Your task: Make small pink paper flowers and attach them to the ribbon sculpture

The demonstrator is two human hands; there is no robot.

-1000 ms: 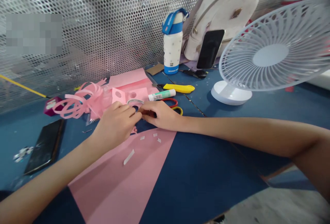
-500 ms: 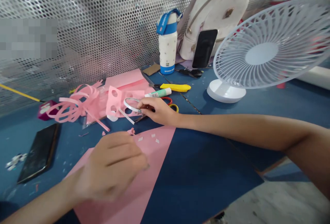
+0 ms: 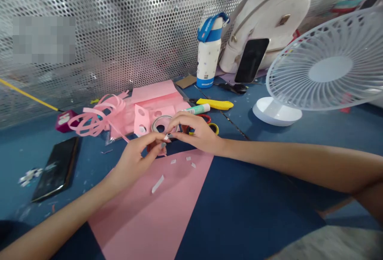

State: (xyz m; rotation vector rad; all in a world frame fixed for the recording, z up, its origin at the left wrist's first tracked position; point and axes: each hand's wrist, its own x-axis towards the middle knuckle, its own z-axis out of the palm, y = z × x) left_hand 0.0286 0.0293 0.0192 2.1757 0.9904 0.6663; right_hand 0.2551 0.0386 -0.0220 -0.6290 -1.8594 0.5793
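Observation:
Both my hands meet above the top edge of a pink sheet of paper (image 3: 149, 220). My left hand (image 3: 140, 152) is closed, with thumb and finger pinching the small white end of a tape (image 3: 166, 136). Curled around the near side of a roll of white tape (image 3: 155, 123), my right hand (image 3: 199, 132) has its fingertips touching that same end. Part of the roll is hidden behind the right fingers. On the pink sheet lie a longer white strip (image 3: 157, 184) and several small white bits (image 3: 188, 158).
Behind my hands lie cut pink paper (image 3: 142, 120), curled pink strips (image 3: 98, 118), a glue stick (image 3: 199, 109), a yellow cutter (image 3: 217, 104) and scissors (image 3: 214, 128). A phone (image 3: 55, 170) is at left; a bottle (image 3: 208, 60) and white fan (image 3: 278, 112) stand farther back.
My left hand has moved up and away to meet the right hand at the tape. A white strip now lies on the pink sheet, where none showed before. The view has shifted left.

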